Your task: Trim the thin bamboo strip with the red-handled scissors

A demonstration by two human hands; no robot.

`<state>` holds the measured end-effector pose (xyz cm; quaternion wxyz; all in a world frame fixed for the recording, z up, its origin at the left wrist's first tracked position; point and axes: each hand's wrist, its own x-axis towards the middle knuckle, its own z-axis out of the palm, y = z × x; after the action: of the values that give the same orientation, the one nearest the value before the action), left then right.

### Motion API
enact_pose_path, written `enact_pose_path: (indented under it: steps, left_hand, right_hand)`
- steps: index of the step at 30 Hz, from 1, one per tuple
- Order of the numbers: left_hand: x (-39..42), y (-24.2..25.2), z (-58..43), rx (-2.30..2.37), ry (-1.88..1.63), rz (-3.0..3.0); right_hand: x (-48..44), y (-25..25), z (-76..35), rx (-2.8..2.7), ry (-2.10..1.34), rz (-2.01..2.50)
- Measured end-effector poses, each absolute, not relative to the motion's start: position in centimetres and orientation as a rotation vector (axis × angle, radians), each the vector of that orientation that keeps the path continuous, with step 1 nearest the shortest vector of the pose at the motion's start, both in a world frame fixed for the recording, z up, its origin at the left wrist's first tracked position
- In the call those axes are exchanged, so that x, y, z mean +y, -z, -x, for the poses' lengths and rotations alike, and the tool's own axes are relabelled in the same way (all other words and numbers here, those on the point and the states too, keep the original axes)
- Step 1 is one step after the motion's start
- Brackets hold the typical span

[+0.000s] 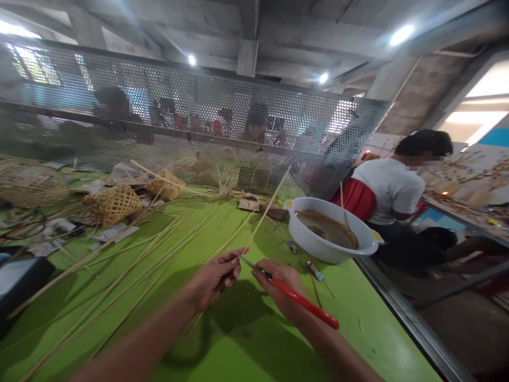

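Note:
Over the green table point(254, 345), my left hand point(217, 276) pinches a pale bamboo strip point(268, 207) near its lower end; the strip slants up and to the right. My right hand point(278, 278) is closed around a tool with red handles point(306, 304). Its metal tip touches or lies very near the strip beside my left fingertips. More long bamboo strips point(147, 254) lie across the table to the left of my hands. Beyond my right hand stands a white basin point(330, 249) of brownish liquid, with a thin stick leaning in it.
Woven bamboo baskets point(115, 204) and scraps stand at the back left, near a black box point(24, 286). Small clippers point(314, 270) lie below the basin. A perforated metal screen point(199, 127) crosses the back. A person in a white shirt point(387, 183) sits at the right.

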<state>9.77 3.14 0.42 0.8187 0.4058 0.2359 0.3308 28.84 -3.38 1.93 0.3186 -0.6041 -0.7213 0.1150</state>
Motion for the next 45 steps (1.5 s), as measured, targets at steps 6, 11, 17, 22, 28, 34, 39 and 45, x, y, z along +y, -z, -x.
enact_pose_path:
  steps: [6, 11, 17, 22, 28, 34, 39, 45]
  left_hand:
    - [3.0, -0.8, -9.9, 0.500, -0.715, -0.877]
    - [3.0, -1.0, -9.7, 0.525, -0.723, -0.863]
    - [2.3, -1.3, -9.9, 0.563, -0.661, -1.057]
    - [1.4, -1.6, -10.5, 0.574, -0.576, -1.351]
    - [1.3, -1.1, -11.1, 0.625, -0.521, -1.407]
    - [1.7, -0.8, -10.7, 0.624, -0.521, -1.360]
    - [2.0, -1.4, -10.2, 0.642, -0.645, -1.198]
    - [2.2, -1.6, -10.1, 0.625, -0.727, -1.015]
  right_hand:
    - [-3.0, -2.0, -29.4, -1.789, -0.275, 1.666]
    - [-3.6, -2.3, -28.4, -1.863, -0.399, 1.590]
    - [-3.0, -3.0, -29.7, -1.661, -0.461, 1.636]
    - [-2.6, -2.5, -30.2, -1.528, -0.571, 1.543]
    - [-2.7, -2.6, -30.1, -1.448, -0.637, 1.491]
    - [-2.6, -3.3, -31.6, -1.380, -0.510, 1.530]
    - [-2.5, -3.2, -31.8, -1.476, -0.306, 1.621]
    - [-3.3, -2.3, -29.0, -1.726, -0.403, 1.641]
